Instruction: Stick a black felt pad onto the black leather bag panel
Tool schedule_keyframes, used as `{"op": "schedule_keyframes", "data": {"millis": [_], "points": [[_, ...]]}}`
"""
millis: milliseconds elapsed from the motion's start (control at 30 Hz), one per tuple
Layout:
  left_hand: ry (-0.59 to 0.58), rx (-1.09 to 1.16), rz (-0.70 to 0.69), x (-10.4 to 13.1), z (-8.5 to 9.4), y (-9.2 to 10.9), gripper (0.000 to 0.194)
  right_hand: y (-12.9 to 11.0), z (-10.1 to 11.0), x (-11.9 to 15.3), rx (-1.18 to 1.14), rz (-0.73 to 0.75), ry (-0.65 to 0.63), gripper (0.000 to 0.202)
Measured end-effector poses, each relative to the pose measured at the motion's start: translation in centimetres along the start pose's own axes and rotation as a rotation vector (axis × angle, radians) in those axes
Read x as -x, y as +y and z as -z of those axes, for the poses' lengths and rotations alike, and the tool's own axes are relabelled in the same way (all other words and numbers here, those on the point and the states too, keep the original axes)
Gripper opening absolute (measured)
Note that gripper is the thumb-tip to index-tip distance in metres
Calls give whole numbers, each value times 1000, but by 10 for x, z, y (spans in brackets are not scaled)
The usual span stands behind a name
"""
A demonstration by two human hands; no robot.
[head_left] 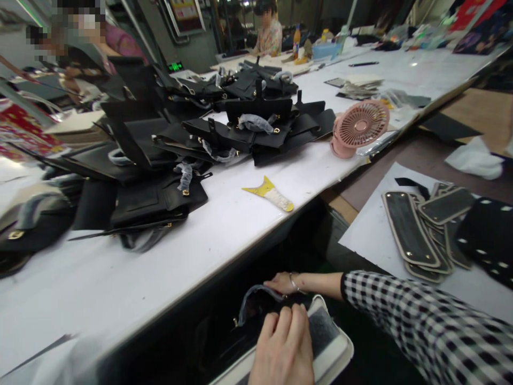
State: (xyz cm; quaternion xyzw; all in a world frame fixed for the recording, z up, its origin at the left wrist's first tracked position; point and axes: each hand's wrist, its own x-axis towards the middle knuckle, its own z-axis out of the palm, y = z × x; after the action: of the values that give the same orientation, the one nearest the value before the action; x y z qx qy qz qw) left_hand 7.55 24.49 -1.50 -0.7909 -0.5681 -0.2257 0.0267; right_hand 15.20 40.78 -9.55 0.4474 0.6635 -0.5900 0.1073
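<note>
A black handbag [250, 321] is below the table edge, in front of me. Its handle [256, 291] is wrapped in clear plastic and has gold fittings. On its near side is a dark panel with a cream rim [336, 342]. My left hand [282, 342] curls its fingers over the bag's near edge, beside this panel. At the far side, my right hand [282, 282] grips the bag close to the handle; part of its fingers is hidden. The bag's lower part is lost in shadow.
Several black handbags [152, 192] lie heaped on the white table [224, 230]. A yellow card piece [270, 193] and a pink fan [360, 125] are near its edge. To the right, dark cream-rimmed panels [411, 227] are stacked on paper. Other people [268, 35] are in the background.
</note>
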Motion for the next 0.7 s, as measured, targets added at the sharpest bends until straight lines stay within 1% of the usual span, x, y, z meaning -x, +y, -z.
{"op": "schedule_keyframes", "data": {"millis": [67, 167, 233, 333, 400, 467, 533, 600, 667, 700], "points": [[-75, -15, -43, -4, 12, -1, 37, -14, 11, 1, 17, -38, 23, 27], [-119, -59, -78, -12, 28, 1, 41, -41, 19, 20, -4, -31, 71, 36], [-135, -87, -82, -15, 35, 4, 40, -60, 14, 36, -5, -9, 70, 41], [-145, -112, -42, -16, 41, 12, 41, -80, -5, 53, 66, 2, 44, 47], [-151, -112, -3, -14, 44, 18, 47, -86, -17, 60, 164, 6, 33, 49], [-166, -98, 36, -9, 47, 23, 53, -87, -23, 64, 277, 28, 32, 51], [-185, -8, 75, -2, 52, 25, 53, -87, -26, 68, 389, 69, 33, 53], [-163, 185, 117, 8, 60, 21, 43, -87, -26, 72, 499, 124, 35, 57], [-53, 363, 206, 22, 70, 9, 35, -88, -27, 75, 611, 195, 23, 59], [15, 408, 281, 29, 75, 1, 33, -88, -28, 77, 665, 236, 12, 59]]}}
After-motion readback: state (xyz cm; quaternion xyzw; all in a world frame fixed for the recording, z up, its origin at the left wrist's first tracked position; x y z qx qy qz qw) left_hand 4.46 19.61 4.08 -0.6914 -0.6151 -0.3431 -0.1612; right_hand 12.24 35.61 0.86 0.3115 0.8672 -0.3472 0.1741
